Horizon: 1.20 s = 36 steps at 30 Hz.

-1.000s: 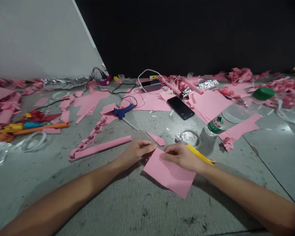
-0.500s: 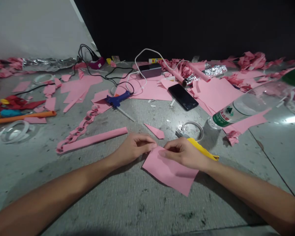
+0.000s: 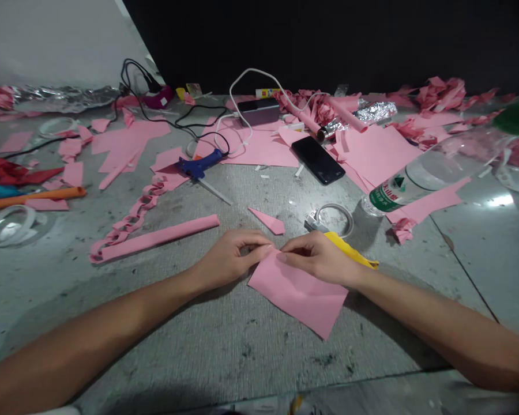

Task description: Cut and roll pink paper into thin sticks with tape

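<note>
A piece of pink paper (image 3: pixel 300 294) lies at a slant near the front middle of the grey table. My left hand (image 3: pixel 236 256) pinches its upper left corner between thumb and fingertips. Close beside it, my right hand (image 3: pixel 318 256) grips the paper's top edge, thumb on the near face. Just beyond my fingertips rests a small pointed pink piece (image 3: pixel 268 221). A yellow item (image 3: pixel 352 252) is partly covered by my right hand. To the left lie a rolled pink paper tube (image 3: pixel 164 236) and a pink paper chain (image 3: pixel 134 216).
Behind the hands are a blue glue gun (image 3: pixel 201 166), a black phone (image 3: pixel 318 159), a coiled cable (image 3: pixel 335 219) and pink sheets (image 3: pixel 376 155). A clear bottle (image 3: pixel 432 167) lies at the right. An orange tube (image 3: pixel 34 199) and tape rolls (image 3: pixel 11 225) are at the left.
The view has shifted slightly, so the table items appear a little higher and further left. Both hands keep their hold on the paper, with fingertips slightly closer together.
</note>
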Each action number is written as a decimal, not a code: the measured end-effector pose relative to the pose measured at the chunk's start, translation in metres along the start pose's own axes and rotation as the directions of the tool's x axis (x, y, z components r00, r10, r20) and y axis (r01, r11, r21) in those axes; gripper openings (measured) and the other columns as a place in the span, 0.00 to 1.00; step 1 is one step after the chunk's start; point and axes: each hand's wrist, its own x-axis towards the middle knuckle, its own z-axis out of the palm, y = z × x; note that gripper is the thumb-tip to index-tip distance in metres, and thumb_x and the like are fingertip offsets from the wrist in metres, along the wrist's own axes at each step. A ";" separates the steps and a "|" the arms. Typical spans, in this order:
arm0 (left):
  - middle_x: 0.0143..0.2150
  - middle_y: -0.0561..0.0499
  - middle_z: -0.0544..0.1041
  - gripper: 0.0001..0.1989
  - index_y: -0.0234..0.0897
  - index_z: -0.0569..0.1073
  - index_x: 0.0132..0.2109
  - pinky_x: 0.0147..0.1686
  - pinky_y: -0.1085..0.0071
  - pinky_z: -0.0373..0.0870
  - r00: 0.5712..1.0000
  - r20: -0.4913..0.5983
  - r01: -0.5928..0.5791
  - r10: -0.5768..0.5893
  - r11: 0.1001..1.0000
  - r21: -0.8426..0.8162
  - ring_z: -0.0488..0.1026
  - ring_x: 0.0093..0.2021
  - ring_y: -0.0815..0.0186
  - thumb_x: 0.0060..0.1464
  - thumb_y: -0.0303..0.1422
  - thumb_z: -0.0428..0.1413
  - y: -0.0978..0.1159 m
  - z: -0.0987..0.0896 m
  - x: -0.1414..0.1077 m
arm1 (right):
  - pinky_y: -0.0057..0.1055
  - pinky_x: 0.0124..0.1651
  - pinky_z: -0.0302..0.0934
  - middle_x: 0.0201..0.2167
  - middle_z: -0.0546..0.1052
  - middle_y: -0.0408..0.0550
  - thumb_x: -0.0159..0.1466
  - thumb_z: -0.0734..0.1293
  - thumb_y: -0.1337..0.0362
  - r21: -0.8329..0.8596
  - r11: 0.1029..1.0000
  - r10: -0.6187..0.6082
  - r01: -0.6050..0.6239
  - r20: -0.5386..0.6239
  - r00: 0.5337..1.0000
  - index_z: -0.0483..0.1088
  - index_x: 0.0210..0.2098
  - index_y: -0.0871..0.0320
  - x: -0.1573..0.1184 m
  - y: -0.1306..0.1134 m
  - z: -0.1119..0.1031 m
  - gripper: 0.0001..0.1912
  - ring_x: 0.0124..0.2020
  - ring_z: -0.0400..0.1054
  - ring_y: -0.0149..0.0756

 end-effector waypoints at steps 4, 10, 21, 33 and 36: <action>0.39 0.53 0.83 0.12 0.39 0.84 0.40 0.42 0.69 0.69 0.999 -0.023 -0.028 0.029 0.999 0.032 0.78 0.39 0.67 0.71 0.34 0.57 -0.002 0.001 -0.001 | 0.31 0.32 0.52 0.24 0.66 0.39 0.71 0.69 0.57 -0.001 1.000 -0.006 0.006 0.001 1.000 0.75 0.29 0.59 0.000 0.000 0.000 0.16 0.27 0.55 0.28; 0.36 0.53 0.83 0.14 0.38 0.81 0.36 0.39 0.70 0.68 0.995 -0.073 -0.060 0.069 0.991 0.117 0.77 0.37 0.68 0.71 0.32 0.56 -0.003 0.004 -0.003 | 0.31 0.32 0.52 0.25 0.65 0.39 0.72 0.69 0.56 -0.018 1.000 -0.006 0.006 0.003 1.000 0.75 0.30 0.60 0.001 0.002 0.000 0.18 0.28 0.55 0.29; 0.40 0.53 0.86 0.09 0.41 0.85 0.41 0.45 0.69 0.73 0.996 -0.072 -0.049 0.051 0.998 0.038 0.80 0.41 0.66 0.69 0.34 0.61 0.000 0.000 -0.002 | 0.32 0.32 0.54 0.25 0.70 0.41 0.71 0.69 0.54 -0.021 1.000 -0.011 0.011 -0.010 1.000 0.78 0.32 0.60 -0.001 0.001 -0.001 0.17 0.28 0.58 0.30; 0.39 0.52 0.86 0.11 0.40 0.84 0.40 0.43 0.69 0.74 0.995 -0.093 -0.038 0.046 0.995 0.087 0.81 0.39 0.65 0.69 0.33 0.58 0.001 0.003 -0.001 | 0.31 0.32 0.54 0.26 0.70 0.41 0.72 0.69 0.55 -0.033 0.999 -0.007 0.007 -0.014 1.000 0.78 0.32 0.60 0.000 0.000 0.000 0.17 0.29 0.59 0.30; 0.42 0.51 0.87 0.11 0.40 0.85 0.41 0.46 0.68 0.74 0.994 -0.084 -0.058 0.065 0.995 0.077 0.82 0.42 0.64 0.70 0.33 0.58 0.001 0.003 -0.001 | 0.31 0.32 0.54 0.26 0.69 0.41 0.72 0.69 0.55 -0.040 0.999 0.002 -0.003 -0.011 1.000 0.79 0.32 0.60 -0.001 0.000 -0.001 0.17 0.29 0.59 0.30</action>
